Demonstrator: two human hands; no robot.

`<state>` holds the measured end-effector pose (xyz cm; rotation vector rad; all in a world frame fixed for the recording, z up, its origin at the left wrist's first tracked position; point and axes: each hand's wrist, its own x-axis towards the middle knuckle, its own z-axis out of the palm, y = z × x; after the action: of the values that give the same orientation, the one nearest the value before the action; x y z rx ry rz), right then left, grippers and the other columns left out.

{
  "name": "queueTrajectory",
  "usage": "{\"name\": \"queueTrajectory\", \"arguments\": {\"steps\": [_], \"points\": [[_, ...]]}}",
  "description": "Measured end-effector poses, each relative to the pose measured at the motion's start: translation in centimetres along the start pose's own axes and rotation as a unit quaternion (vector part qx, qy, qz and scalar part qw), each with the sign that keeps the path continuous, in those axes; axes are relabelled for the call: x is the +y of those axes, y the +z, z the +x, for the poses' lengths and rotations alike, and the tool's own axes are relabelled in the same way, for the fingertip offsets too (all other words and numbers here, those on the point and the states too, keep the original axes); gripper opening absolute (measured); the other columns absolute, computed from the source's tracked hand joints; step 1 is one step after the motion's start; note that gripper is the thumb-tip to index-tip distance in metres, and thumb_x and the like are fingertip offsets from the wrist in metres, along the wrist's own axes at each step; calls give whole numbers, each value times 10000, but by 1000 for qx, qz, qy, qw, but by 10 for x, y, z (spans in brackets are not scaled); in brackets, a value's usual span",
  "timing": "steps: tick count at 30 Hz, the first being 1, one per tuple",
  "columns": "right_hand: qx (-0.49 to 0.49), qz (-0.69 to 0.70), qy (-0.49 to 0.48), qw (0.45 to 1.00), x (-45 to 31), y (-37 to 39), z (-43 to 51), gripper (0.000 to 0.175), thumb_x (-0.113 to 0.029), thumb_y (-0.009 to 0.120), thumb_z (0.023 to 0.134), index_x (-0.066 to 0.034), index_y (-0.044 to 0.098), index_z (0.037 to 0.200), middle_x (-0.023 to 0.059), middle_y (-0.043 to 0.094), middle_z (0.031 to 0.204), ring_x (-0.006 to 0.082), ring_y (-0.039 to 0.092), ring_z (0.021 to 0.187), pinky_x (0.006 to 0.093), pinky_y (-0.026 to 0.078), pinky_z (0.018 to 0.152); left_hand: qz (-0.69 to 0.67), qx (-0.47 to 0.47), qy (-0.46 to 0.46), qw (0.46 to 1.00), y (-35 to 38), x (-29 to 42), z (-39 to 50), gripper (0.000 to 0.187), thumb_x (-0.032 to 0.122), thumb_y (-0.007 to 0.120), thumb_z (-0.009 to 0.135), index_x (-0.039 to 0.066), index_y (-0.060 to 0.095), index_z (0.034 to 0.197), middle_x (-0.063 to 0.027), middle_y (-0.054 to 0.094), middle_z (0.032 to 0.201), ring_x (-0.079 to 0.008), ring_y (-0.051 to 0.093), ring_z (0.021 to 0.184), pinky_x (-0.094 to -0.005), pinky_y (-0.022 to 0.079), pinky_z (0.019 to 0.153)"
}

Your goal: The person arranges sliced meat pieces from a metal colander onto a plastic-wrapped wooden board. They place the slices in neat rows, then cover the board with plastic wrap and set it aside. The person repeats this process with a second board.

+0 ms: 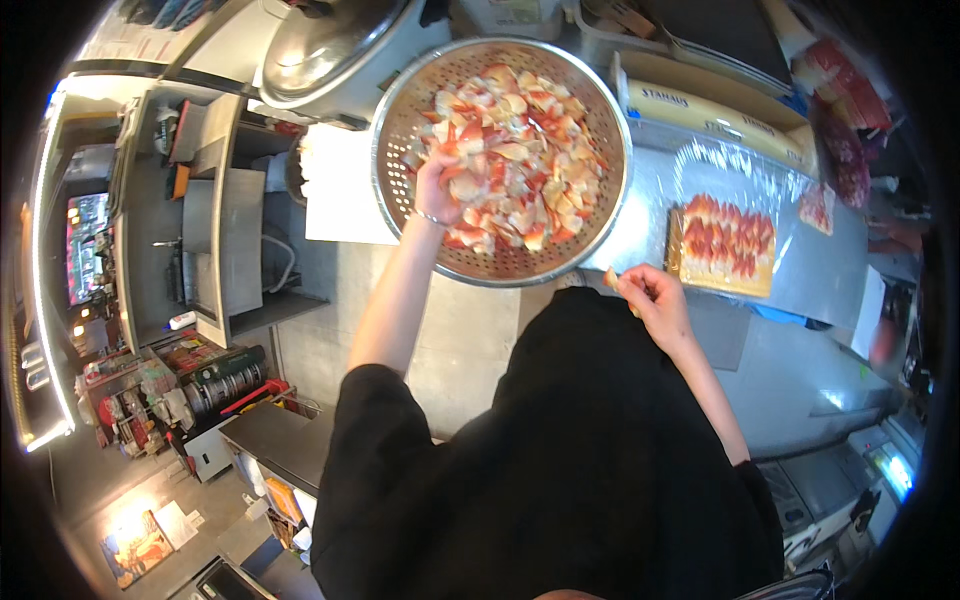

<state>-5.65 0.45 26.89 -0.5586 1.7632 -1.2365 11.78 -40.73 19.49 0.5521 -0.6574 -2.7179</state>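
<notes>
A large perforated steel colander (pixel 502 277) holds a heap of red-and-white shellfish slices (pixel 525 165), which look like surf clam. My left hand (pixel 439 187) reaches into its left side, fingers among the slices; whether they grip one is unclear. Just outside the colander's lower right rim, my right hand (pixel 652 300) pinches a small pale slice (pixel 612 280) between thumb and fingers. To the right of that hand lies a shallow yellowish tray (pixel 731 286), with similar slices (pixel 727 236) laid in overlapping rows. Clear plastic film (pixel 795 195) spreads around the tray on the steel counter.
Behind the tray stands an open box with a Stahaus film roll (pixel 712 112). A lidded cooker (pixel 330 52) sits at the back left, near a white sheet or board (pixel 341 187). At the far right, a separate pack of slices (pixel 816 208) lies near another person's hand (pixel 896 234).
</notes>
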Motion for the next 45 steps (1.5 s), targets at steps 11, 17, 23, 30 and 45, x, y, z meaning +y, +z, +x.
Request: {"name": "queueTrajectory", "arguments": {"steps": [11,17,23,30,45], "points": [[-49,-9,-22,999,-8,7,11,152,-152,756,1080,-20,760,1005,-76,599,755,8,515,679,225,419,626,-192,-129,99,968,40,-11,-23,640,380,582,1002,-3,580,1514,-223,655,1510,-405,651,1356,-608,525,1156],[-48,7,-13,999,-9,2,9,144,-153,759,1080,-29,763,1008,-72,619,771,4,522,686,220,422,634,-211,-130,94,964,41,-14,-17,715,488,593,1031,18,551,1568,-221,598,1605,-427,574,1470,-658,449,1227],[-25,-62,-42,997,19,5,12,213,-243,788,1046,-35,817,1008,35,798,896,126,703,850,348,586,819,44,251,80,964,-5,-10,20,874,487,886,881,100,554,1590,-126,587,1617,-379,551,1490,-559,502,1182],[23,-25,-190,981,11,17,31,224,-243,779,907,-19,788,902,128,775,788,181,711,710,388,559,690,408,159,7,899,97,-97,91,833,460,872,902,88,564,1581,-135,605,1593,-372,571,1461,-543,510,1170],[47,46,-171,983,31,7,45,214,-238,788,982,-37,771,907,13,723,694,91,668,606,316,491,566,538,197,57,818,104,-66,42,747,402,841,946,61,587,1559,-156,643,1541,-356,613,1401,-510,527,1144]]}}
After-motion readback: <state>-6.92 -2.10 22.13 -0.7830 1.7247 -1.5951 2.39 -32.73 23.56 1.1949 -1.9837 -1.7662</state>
